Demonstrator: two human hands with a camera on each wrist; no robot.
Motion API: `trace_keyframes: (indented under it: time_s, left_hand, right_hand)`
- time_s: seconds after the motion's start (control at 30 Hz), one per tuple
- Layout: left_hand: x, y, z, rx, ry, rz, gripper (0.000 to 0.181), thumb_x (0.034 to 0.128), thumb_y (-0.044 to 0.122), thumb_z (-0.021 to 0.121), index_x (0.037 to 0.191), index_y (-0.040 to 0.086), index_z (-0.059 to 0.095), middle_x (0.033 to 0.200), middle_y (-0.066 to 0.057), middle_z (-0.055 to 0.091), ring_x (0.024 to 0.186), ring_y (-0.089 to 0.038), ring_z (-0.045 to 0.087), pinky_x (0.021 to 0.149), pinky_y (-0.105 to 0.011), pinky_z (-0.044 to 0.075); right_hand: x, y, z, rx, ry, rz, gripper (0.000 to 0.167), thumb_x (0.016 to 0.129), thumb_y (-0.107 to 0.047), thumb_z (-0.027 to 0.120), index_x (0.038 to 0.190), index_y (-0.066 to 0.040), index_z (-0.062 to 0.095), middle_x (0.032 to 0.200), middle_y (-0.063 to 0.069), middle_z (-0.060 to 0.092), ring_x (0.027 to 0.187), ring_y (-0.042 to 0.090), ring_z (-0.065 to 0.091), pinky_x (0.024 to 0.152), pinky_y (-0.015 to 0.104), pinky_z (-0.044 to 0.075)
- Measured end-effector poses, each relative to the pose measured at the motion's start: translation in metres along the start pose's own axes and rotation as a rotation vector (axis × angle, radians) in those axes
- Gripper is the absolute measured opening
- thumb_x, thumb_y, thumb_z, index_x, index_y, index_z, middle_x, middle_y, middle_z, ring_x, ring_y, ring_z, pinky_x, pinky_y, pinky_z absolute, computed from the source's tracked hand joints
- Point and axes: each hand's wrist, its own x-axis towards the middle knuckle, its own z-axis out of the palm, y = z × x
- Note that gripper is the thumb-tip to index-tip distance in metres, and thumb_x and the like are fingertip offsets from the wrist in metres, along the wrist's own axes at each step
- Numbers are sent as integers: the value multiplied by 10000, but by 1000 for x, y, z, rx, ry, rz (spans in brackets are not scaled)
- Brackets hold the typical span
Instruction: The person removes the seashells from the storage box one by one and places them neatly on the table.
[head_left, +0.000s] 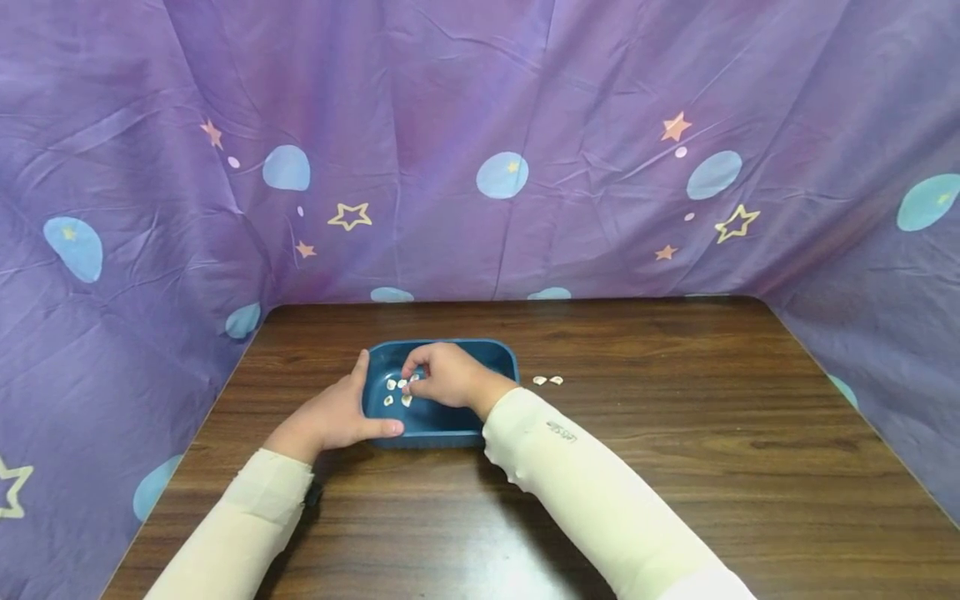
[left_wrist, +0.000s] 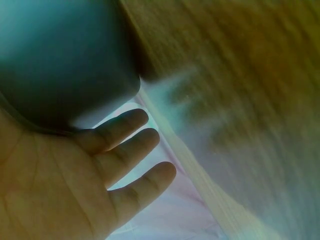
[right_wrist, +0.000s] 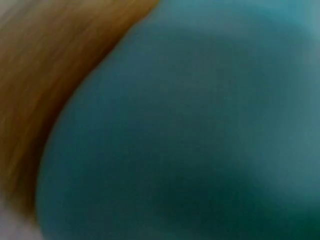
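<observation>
Several pale pieces (head_left: 388,401) near tray (head_left: 442,439) left edge; likely light, brittle; pinch rims. Left hand (head_left: 333,414) spread-fingered; right hand (head_left: 450,375) pinching? Can't tell.

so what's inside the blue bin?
Several small pale pieces on the left part of the blue bin's floor, plus the right hand, fingertips among them. That hand and wrist cover some floor; can't tell if more lie underneath.

- Tray (head_left: 450,440): solid blue.
- Small pieces (head_left: 388,401): whitish.
- Sleeves (head_left: 615,500): plain cream, the right bearing dark lettering.
- Table (head_left: 712,417): brown, with darker streaked wood grain.
- Cloth (head_left: 450,83): purple, patterned with light-blue ovals, orange stars, yellow star outlines and pale dots.
</observation>
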Motion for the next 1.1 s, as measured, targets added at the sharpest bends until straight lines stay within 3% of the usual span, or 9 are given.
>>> trace_keyframes:
  time_s: [0.23, 0.7, 1.1]
  left_hand:
    - [-1, 0, -1, -8, -4, 15, 1417, 849, 637, 802, 1623, -103, -126, 1635, -413, 259, 1479, -495, 410, 1197, -605, 366]
    - [1, -4, 0, -9, -11, 11, 1403, 862, 636, 789, 1624, -96, -134, 1658, -395, 223, 1501, -491, 379, 1208, -606, 348]
    - [0, -3, -1, 8, -17, -2, 1399, 861, 641, 789, 1631, -86, -126, 1645, -405, 242, 1478, -497, 412, 1198, -603, 365]
  right_hand:
    - [4, -6, 7, -3, 8, 12, 128, 922, -221, 829, 1019, -153, 780, 845, -46, 703, 758, 76, 565, 745, 243, 493]
    - [7, -7, 15, -4, -22, 72, 112, 925, -242, 834, 990, -173, 774, 863, -45, 713, 764, 80, 568, 755, 246, 489]
    - [7, -3, 20, -74, -80, 107, 143, 940, -223, 820, 1063, -160, 788, 1052, -44, 763, 959, 90, 641, 983, 321, 529]
